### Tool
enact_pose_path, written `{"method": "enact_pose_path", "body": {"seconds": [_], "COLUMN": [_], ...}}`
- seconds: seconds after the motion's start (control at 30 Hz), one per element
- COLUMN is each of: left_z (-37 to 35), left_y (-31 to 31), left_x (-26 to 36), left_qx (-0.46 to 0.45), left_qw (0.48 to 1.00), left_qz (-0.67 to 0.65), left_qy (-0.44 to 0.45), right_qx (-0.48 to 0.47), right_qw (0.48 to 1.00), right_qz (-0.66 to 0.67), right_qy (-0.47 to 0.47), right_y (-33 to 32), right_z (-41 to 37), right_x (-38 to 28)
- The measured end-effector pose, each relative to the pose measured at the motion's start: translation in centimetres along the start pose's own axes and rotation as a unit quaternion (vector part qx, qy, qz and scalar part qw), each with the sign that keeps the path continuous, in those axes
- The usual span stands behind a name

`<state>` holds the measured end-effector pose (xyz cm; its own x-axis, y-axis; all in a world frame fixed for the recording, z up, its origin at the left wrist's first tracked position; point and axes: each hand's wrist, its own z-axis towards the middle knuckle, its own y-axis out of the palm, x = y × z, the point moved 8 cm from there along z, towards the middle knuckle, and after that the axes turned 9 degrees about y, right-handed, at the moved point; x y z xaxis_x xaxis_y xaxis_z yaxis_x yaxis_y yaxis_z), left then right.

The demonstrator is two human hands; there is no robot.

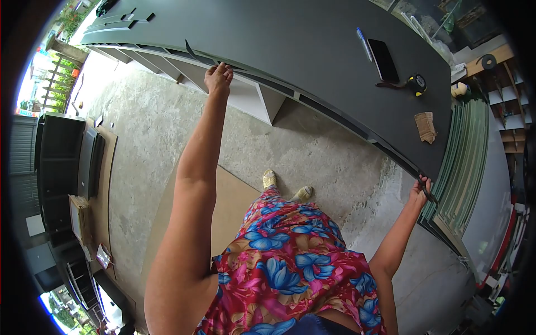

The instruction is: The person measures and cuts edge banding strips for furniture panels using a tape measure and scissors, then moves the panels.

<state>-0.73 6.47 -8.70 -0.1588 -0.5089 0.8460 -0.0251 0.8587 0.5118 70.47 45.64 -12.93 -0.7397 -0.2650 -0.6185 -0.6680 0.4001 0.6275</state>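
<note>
A long dark grey panel (312, 50) lies across a cabinet frame in front of me. At its near edge, my left hand (219, 78) pinches a thin dark edging strip (191, 50), whose loose end curls up past my fingers. My right hand (419, 188) is closed at the panel's right corner, around a dark curved thing (429, 194); its kind is too small to make out. On the panel's right part lie a phone (383, 60), a blue-and-white pen (364, 43), a tape measure (416, 85) and a piece of brown cardboard (425, 127).
Glass-like sheets (460, 167) lean close beside my right hand. Under the panel are pale cabinet partitions (254, 100). A brown board (229, 206) lies on the concrete floor (139, 145) by my feet. Dark cabinets (58, 151) stand at the left. Several short strips (131, 17) lie on the panel's far left.
</note>
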Motion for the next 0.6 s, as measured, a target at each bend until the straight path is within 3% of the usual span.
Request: {"method": "enact_pose_path", "body": {"seconds": [0.37, 0.6], "left_z": [-0.8, -0.3], "left_y": [1.0, 1.0], "left_x": [0.8, 0.8], "left_qx": [0.079, 0.131], "left_qw": [0.994, 0.987], "left_qz": [0.010, 0.057], "left_qy": [0.079, 0.076], "right_qx": [0.022, 0.013], "right_qw": [0.999, 0.999], "right_qz": [-0.030, -0.038], "right_qy": [-0.021, -0.016], "right_y": [-1.0, -1.2], "right_z": [0.8, 1.2], "right_x": [-0.6, -0.6]}}
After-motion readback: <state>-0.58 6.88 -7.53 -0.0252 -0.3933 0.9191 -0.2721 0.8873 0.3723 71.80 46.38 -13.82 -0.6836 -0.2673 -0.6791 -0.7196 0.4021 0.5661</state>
